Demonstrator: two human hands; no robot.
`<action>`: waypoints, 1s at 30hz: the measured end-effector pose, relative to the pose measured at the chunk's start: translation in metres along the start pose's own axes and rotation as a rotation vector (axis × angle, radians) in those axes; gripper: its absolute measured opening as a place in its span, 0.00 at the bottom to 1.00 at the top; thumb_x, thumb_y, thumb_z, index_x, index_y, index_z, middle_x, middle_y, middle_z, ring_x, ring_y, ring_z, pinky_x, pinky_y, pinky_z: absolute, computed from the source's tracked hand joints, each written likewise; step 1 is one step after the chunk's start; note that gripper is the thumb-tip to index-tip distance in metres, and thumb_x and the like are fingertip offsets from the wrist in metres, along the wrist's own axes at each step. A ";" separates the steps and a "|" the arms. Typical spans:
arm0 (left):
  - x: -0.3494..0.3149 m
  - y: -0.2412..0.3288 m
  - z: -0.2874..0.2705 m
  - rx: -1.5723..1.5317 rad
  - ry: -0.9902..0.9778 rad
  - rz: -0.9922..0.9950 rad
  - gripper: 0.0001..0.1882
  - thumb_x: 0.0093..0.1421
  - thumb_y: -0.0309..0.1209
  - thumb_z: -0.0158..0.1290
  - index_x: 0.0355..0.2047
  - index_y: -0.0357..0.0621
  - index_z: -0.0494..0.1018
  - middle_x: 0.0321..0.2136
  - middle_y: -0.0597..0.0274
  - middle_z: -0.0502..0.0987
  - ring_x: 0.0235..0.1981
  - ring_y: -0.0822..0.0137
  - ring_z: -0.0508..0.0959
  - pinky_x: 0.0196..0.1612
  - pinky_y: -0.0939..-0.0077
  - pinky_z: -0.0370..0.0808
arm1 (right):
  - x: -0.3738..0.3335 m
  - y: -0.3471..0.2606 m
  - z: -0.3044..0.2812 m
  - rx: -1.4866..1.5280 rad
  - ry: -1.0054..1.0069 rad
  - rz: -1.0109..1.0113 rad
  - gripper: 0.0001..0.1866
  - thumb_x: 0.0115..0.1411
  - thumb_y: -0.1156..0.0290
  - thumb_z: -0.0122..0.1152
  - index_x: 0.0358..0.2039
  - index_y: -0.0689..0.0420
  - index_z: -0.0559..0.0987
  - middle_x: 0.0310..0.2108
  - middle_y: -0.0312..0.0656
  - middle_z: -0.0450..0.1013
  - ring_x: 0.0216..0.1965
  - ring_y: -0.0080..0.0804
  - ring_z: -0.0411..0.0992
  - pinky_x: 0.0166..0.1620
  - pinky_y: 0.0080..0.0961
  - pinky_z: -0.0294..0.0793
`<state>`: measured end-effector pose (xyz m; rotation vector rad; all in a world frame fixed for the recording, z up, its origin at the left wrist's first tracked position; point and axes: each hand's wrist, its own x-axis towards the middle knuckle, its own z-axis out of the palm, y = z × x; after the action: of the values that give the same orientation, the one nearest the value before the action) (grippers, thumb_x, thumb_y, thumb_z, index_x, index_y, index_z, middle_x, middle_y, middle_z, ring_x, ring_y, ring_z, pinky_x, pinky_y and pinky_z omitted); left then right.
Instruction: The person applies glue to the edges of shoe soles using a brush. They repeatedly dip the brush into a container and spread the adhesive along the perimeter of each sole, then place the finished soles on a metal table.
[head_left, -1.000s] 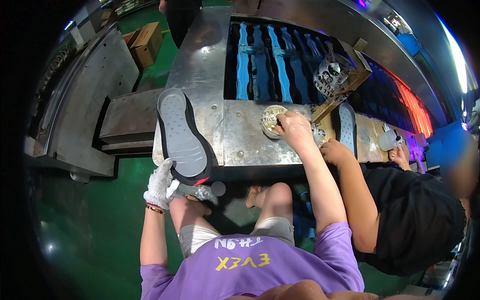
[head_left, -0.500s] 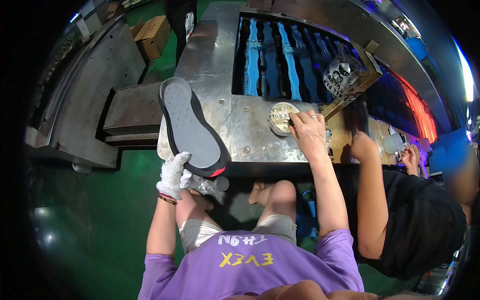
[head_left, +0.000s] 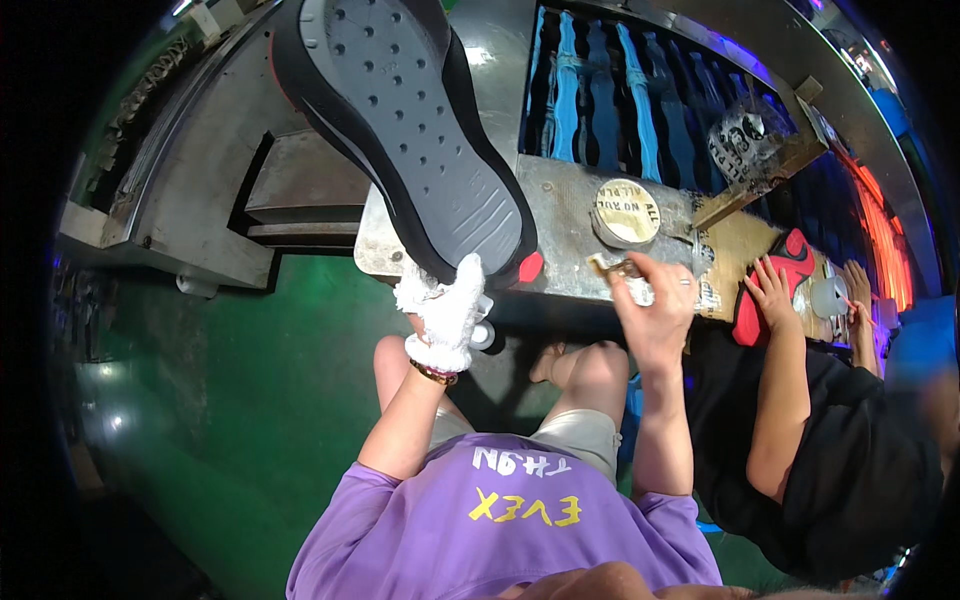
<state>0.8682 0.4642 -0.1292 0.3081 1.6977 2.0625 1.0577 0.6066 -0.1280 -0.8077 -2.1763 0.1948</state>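
Note:
My left hand (head_left: 443, 310), in a white knit glove, grips the heel end of a large shoe sole (head_left: 400, 110). The sole is tilted up, its grey dimpled inner face toward me, with a black rim and a red tab at the heel. Bare, my right hand (head_left: 655, 310) pinches a small brownish piece (head_left: 618, 268), too small to name, above the bench edge. Just beyond that hand stands a round tin (head_left: 625, 212) wrapped in printed tape. A pale round end (head_left: 483, 335) shows beside the glove; what it belongs to is hidden.
Blue strips (head_left: 567, 90) lie in a dark recess beyond the metal bench (head_left: 560, 195). A wooden bar (head_left: 760, 185) crosses the bench. To the right, a co-worker's hand (head_left: 772, 290) rests on a red and black sole (head_left: 795, 262), near a white cup (head_left: 828, 297). A metal machine (head_left: 190, 170) stands left.
My left hand has raised the sole closer and swung it right. My right hand has left the tin and come nearer, a small piece now showing in its fingers. A red sole now shows under the co-worker's hand.

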 end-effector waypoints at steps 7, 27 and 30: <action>-0.018 0.007 0.002 0.043 -0.072 0.001 0.19 0.61 0.20 0.59 0.52 0.38 0.71 0.36 0.58 0.80 0.25 0.71 0.78 0.24 0.77 0.76 | -0.009 -0.038 0.003 0.144 -0.085 -0.040 0.16 0.50 0.68 0.74 0.40 0.57 0.83 0.33 0.40 0.78 0.37 0.38 0.74 0.58 0.40 0.62; -0.032 -0.002 -0.007 0.131 -0.103 0.200 0.14 0.60 0.24 0.63 0.44 0.37 0.74 0.30 0.62 0.81 0.20 0.76 0.75 0.22 0.77 0.72 | -0.013 -0.045 0.006 0.088 -0.162 0.007 0.16 0.53 0.68 0.71 0.41 0.61 0.82 0.33 0.44 0.77 0.39 0.42 0.73 0.58 0.42 0.62; -0.032 -0.002 -0.008 0.121 -0.107 0.176 0.14 0.60 0.24 0.62 0.45 0.37 0.74 0.30 0.61 0.81 0.20 0.76 0.75 0.21 0.78 0.72 | -0.013 -0.042 0.006 0.078 -0.153 0.014 0.17 0.53 0.68 0.71 0.41 0.61 0.82 0.33 0.44 0.78 0.38 0.41 0.73 0.58 0.42 0.62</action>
<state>0.8933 0.4426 -0.1294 0.6150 1.7885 2.0276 1.0396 0.5662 -0.1240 -0.7869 -2.2911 0.3567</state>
